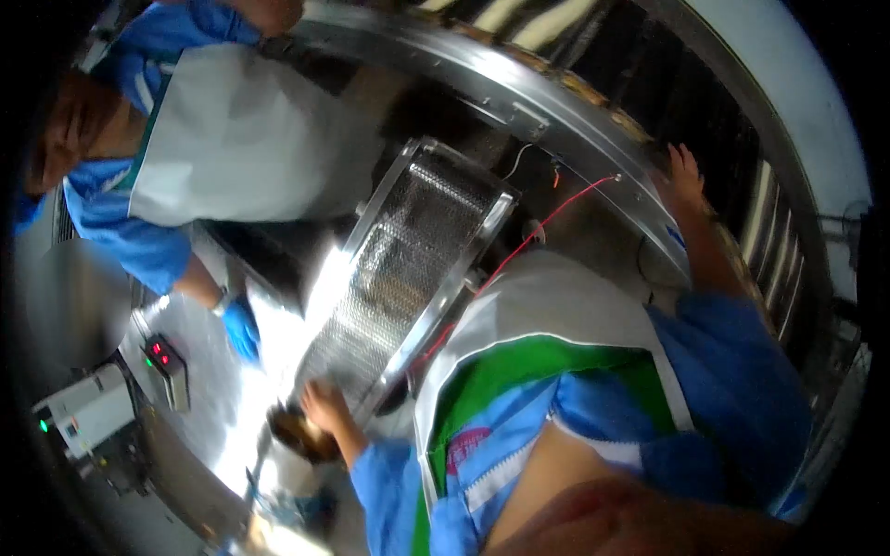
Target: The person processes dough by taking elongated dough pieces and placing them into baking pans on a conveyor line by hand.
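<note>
My left hand (324, 408) is at the lower end of a sloping metal mesh conveyor (389, 264), beside a round brown opening or container (301, 434). Its fingers look curled together; what they hold, if anything, is too blurred to make out. Over on the right, my right hand (684, 176) has its fingers spread, at the edge of a long curved metal machine frame (519, 116). Beyond that hand, pale elongated strips (756, 222) lie across dark slots. I see nothing in the right hand.
Across the mesh conveyor stands another person in a white apron (250, 139), a blue-gloved hand (241, 329) lowered near a shiny metal surface (209, 408). A small box with red lit digits (165, 366) rests there. A red cable (575, 199) runs beside the conveyor.
</note>
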Action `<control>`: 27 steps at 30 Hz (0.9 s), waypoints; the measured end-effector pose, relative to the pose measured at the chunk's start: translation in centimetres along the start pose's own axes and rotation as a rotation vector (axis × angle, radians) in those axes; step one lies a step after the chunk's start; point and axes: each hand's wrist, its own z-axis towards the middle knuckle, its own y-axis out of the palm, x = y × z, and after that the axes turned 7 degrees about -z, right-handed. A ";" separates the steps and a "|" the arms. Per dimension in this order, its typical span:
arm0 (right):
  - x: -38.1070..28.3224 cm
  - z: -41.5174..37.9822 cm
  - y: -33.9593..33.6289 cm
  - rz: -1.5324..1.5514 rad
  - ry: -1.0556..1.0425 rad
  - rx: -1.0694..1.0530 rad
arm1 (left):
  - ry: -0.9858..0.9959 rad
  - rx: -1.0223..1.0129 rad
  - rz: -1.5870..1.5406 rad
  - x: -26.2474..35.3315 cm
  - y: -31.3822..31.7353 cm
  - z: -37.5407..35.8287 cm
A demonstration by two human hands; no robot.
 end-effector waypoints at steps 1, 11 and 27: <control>-0.1 -0.4 0.2 0.009 0.003 -0.013 | -0.057 0.012 -0.042 -0.6 0.0 0.5; -2.6 0.1 1.2 0.045 0.163 0.005 | -0.166 0.394 -0.776 -3.3 -11.4 2.3; -26.1 2.0 -10.9 2.489 -0.173 -1.118 | 1.430 -0.540 -1.950 29.3 -22.5 4.7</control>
